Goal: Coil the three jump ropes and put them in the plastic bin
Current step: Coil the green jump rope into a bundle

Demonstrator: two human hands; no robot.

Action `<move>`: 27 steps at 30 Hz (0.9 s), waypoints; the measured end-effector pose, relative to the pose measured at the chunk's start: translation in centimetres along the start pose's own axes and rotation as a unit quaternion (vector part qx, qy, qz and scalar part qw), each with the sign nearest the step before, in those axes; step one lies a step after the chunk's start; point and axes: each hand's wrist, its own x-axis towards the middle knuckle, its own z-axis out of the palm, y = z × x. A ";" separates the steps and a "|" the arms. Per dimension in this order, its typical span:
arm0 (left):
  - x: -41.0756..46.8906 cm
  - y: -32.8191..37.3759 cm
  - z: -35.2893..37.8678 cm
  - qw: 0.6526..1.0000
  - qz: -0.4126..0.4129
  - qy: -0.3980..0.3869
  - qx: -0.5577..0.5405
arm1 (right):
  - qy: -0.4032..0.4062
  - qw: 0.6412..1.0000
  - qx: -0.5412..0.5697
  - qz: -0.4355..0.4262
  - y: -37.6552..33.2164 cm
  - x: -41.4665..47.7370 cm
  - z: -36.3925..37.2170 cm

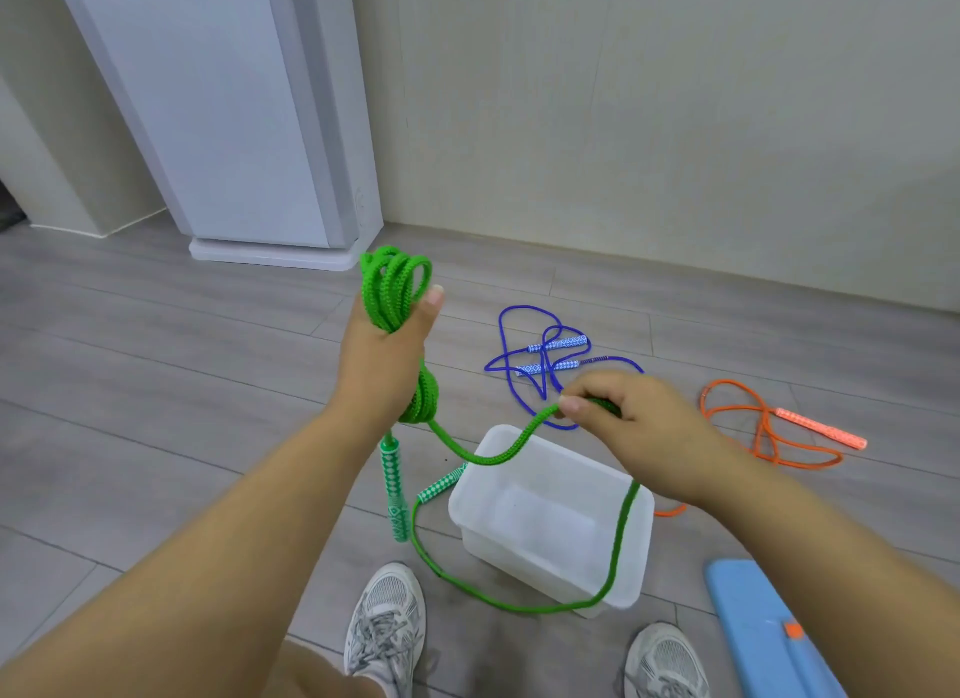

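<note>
My left hand (387, 341) is raised with several loops of the green jump rope (395, 281) wound around it; one green-and-white handle (392, 484) dangles below the wrist. My right hand (623, 416) pinches the loose green cord, which sags over the white plastic bin (636, 536) and trails around its front to the second green handle (441, 484) beside the bin. The bin stands on the floor with nothing visible inside. The blue jump rope (540, 359) lies uncoiled on the floor beyond the bin. The orange jump rope (779, 432) lies uncoiled to the right.
A white appliance or cabinet base (275, 253) stands at the back left against the wall. My two grey sneakers (387, 624) are at the bottom edge. A light blue flat lid or board (763, 635) lies at the lower right. Grey plank flooring surrounds everything.
</note>
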 end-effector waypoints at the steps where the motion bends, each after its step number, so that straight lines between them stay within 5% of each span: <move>1: -0.4 0.2 0.3 1.000 -0.004 -0.019 0.011 | 0.006 1.000 0.017 -0.003 -0.4 0.3 -0.1; 12: -3.1 1.1 2.1 0.961 0.061 -0.266 0.044 | 0.112 0.982 0.148 -0.026 -4.0 3.3 -0.3; 18: -3.2 1.5 2.1 0.951 0.029 -0.304 0.051 | 0.129 0.974 0.188 -0.015 -4.8 3.9 -0.6; 27: -2.7 0.9 1.6 0.960 -0.099 -0.263 0.000 | 0.081 0.973 0.214 -0.025 -3.3 3.5 -1.0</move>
